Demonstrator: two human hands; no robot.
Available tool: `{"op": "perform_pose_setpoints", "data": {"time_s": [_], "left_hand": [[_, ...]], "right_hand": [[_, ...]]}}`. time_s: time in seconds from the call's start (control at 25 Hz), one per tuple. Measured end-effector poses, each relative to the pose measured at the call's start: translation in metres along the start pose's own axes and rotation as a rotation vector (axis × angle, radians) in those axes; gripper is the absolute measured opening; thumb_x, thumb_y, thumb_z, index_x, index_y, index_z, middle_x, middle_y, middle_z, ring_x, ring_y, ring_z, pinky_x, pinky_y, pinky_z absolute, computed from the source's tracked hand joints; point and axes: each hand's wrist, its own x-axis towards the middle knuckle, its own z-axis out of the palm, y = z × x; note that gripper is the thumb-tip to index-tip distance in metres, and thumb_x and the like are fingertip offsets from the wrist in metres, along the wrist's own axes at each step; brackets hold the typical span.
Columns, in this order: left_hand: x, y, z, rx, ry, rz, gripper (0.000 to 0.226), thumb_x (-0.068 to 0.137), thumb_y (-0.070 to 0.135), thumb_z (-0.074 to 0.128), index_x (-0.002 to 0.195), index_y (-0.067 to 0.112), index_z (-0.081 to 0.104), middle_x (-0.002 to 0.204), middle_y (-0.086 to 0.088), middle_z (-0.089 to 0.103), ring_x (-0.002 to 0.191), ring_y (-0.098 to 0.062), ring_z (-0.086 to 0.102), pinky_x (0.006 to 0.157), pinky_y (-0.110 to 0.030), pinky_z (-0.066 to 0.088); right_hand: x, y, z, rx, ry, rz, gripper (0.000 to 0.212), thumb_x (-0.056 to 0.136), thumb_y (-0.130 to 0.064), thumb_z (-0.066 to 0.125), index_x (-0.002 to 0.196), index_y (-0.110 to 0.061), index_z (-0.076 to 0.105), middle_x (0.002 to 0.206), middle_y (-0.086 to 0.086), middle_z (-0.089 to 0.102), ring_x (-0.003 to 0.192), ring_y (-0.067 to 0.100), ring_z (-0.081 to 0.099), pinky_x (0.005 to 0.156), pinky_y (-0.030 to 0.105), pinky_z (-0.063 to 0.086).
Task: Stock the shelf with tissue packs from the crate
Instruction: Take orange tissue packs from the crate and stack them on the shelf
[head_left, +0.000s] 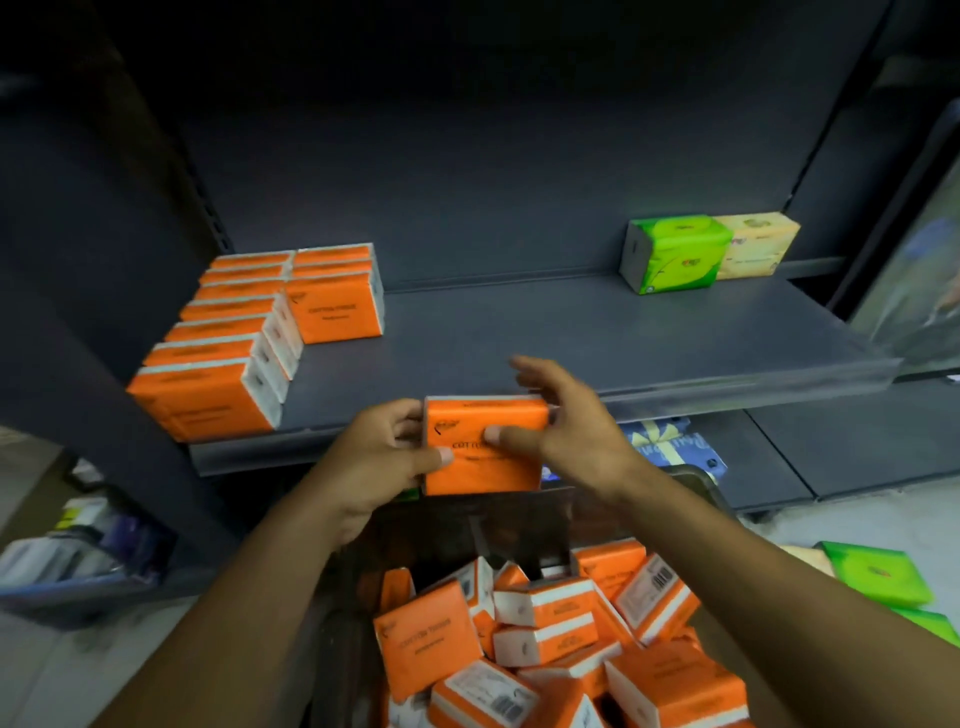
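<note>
Before the shelf's (571, 338) front edge, above the crate (441, 530), both hands meet on one orange tissue pack (483, 467). The left hand (379, 457) grips its left side, thumb across the front. The right hand (571, 431) lays its thumb on the face, fingers spread straight past the top right corner. Loose orange packs (545, 623) fill the crate. Rows of orange packs (223, 353) stand at the shelf's left end.
</note>
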Motion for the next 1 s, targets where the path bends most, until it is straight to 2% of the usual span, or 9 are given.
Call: {"op": "perform_pose_setpoints", "data": {"time_s": [0.12, 0.2, 0.28, 0.4, 0.6, 0.72, 0.88, 1.0], "left_hand": [[-0.001, 0.014, -0.025, -0.178, 0.065, 0.025, 0.039, 0.087, -0.006, 0.064, 0.119, 0.016, 0.062, 0.114, -0.005, 0.072, 0.103, -0.019, 0.07, 0.08, -0.032, 0.059], [0.0, 0.019, -0.042, -0.261, 0.115, 0.067, 0.041, 0.088, -0.006, 0.062, 0.124, 0.013, 0.06, 0.115, -0.004, 0.072, 0.105, -0.019, 0.07, 0.083, -0.034, 0.059], [0.003, 0.02, -0.055, -0.291, 0.171, 0.1, 0.044, 0.089, -0.004, 0.062, 0.128, 0.014, 0.058, 0.115, -0.003, 0.072, 0.107, -0.019, 0.069, 0.088, -0.038, 0.056], [0.01, 0.017, -0.065, -0.328, 0.235, 0.096, 0.042, 0.089, -0.003, 0.062, 0.126, 0.016, 0.059, 0.111, 0.0, 0.074, 0.107, -0.019, 0.069, 0.089, -0.039, 0.055], [0.028, 0.013, -0.077, -0.337, 0.332, 0.087, 0.039, 0.09, -0.005, 0.06, 0.118, 0.021, 0.063, 0.109, 0.002, 0.075, 0.106, -0.016, 0.069, 0.093, -0.041, 0.054], [0.041, 0.009, -0.076, -0.323, 0.4, 0.066, 0.041, 0.09, -0.005, 0.06, 0.117, 0.026, 0.064, 0.111, 0.004, 0.074, 0.108, -0.014, 0.067, 0.098, -0.04, 0.051], [0.054, 0.004, -0.07, -0.301, 0.494, 0.023, 0.055, 0.09, 0.003, 0.065, 0.14, 0.022, 0.051, 0.13, 0.009, 0.06, 0.115, -0.007, 0.056, 0.106, -0.038, 0.045], [0.059, 0.001, -0.067, -0.299, 0.498, -0.033, 0.059, 0.091, 0.01, 0.066, 0.144, 0.024, 0.046, 0.137, 0.008, 0.05, 0.116, -0.006, 0.048, 0.108, -0.041, 0.043]], "right_hand": [[0.012, -0.01, 0.004, 0.472, 0.019, 0.114, 0.069, 0.076, -0.012, 0.081, 0.136, -0.024, 0.05, 0.123, 0.004, 0.063, 0.103, 0.016, 0.068, 0.072, 0.025, 0.057], [0.021, -0.017, 0.009, 0.619, -0.028, 0.115, 0.052, 0.08, -0.004, 0.075, 0.128, -0.014, 0.057, 0.115, 0.015, 0.068, 0.095, 0.02, 0.071, 0.071, 0.027, 0.057], [0.031, -0.024, 0.018, 0.61, -0.08, 0.081, 0.042, 0.081, -0.001, 0.074, 0.12, -0.008, 0.061, 0.113, 0.017, 0.07, 0.099, 0.025, 0.071, 0.077, 0.03, 0.058], [0.05, -0.033, 0.035, 0.532, -0.091, 0.038, 0.042, 0.08, 0.002, 0.074, 0.119, -0.007, 0.062, 0.113, 0.017, 0.07, 0.104, 0.027, 0.069, 0.085, 0.034, 0.059], [0.081, -0.038, 0.052, 0.458, -0.13, 0.051, 0.038, 0.08, 0.002, 0.074, 0.115, -0.006, 0.063, 0.107, 0.013, 0.071, 0.096, 0.02, 0.07, 0.078, 0.025, 0.059], [0.101, -0.035, 0.063, 0.444, -0.118, 0.076, 0.035, 0.081, 0.004, 0.073, 0.113, -0.005, 0.063, 0.104, 0.013, 0.072, 0.094, 0.021, 0.07, 0.078, 0.025, 0.059], [0.136, -0.029, 0.084, 0.493, -0.026, 0.116, 0.03, 0.083, 0.005, 0.07, 0.11, -0.006, 0.063, 0.099, 0.012, 0.071, 0.086, 0.018, 0.069, 0.071, 0.025, 0.056], [0.164, -0.026, 0.107, 0.473, 0.022, 0.155, 0.029, 0.085, 0.001, 0.07, 0.111, -0.01, 0.063, 0.103, 0.012, 0.071, 0.09, 0.021, 0.07, 0.075, 0.027, 0.058]]}}
